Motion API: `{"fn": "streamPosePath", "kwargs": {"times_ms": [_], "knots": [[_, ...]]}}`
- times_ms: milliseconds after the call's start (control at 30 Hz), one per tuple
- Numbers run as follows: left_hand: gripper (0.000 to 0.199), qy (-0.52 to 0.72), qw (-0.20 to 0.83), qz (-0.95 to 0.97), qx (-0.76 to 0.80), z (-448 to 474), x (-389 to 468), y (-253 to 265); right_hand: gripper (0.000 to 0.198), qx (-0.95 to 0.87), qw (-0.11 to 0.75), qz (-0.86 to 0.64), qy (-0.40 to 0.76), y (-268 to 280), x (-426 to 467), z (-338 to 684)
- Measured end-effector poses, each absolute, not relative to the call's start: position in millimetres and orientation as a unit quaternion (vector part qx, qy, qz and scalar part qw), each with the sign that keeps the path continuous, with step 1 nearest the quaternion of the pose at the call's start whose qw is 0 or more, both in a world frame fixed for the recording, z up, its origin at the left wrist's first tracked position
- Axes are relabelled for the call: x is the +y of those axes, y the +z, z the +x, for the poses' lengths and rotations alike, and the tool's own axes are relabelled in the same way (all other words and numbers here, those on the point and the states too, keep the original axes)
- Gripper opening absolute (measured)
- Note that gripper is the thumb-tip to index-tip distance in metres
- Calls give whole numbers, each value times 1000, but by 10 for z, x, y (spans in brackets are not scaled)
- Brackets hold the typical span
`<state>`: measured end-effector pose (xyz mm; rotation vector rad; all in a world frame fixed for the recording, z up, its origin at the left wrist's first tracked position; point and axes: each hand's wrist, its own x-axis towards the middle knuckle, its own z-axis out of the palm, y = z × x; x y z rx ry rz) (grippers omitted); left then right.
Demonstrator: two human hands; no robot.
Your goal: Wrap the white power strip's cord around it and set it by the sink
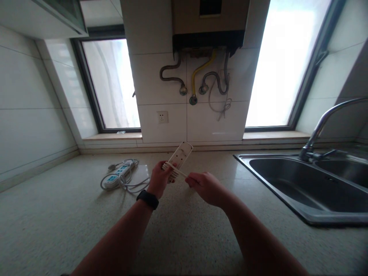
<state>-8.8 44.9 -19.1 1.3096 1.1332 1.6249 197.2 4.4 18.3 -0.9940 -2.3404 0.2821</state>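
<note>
My left hand (161, 178), with a black band on its wrist, is closed around a white power strip (183, 152) tilted above the counter. Several turns of white cord (173, 175) lie around the strip's near part, under my left fingers. From these turns a length of cord runs to the right, and my right hand (202, 184) pinches it with closed fingers. Part of the strip is hidden behind my left hand and the turns. To the left of my left hand, a second power strip (116, 175) with blue-green sockets lies on the counter amid its own loose grey-white cable.
A steel sink (244, 161) with a curved faucet (322, 119) is set into the speckled counter (86, 222) on the right. On the back wall are a socket (162, 117) and a water heater (209, 23) with hoses. Windows flank it.
</note>
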Motion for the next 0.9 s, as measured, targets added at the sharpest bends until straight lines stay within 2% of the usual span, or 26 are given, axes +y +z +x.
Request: {"fn": "streamPosePath", "kwargs": {"times_ms": [200,333,467,700,800,900], "knots": [[62,645,404,494,420,-64,410,-193,33,-882,294,-356,95,199,9,1957],[56,652,479,473,349,-46,364,-159,31,-881,293,-337,159,198,39,1997],[62,628,556,464,284,-65,298,-91,37,-872,283,-341,208,199,96,2061],[75,537,663,492,173,-143,188,-85,44,-858,251,-310,323,170,225,2158],[82,486,662,555,132,-161,166,-100,45,-861,222,-318,329,148,282,2194],[84,419,675,597,112,-171,149,-114,45,-863,230,-316,321,127,330,2228]]}}
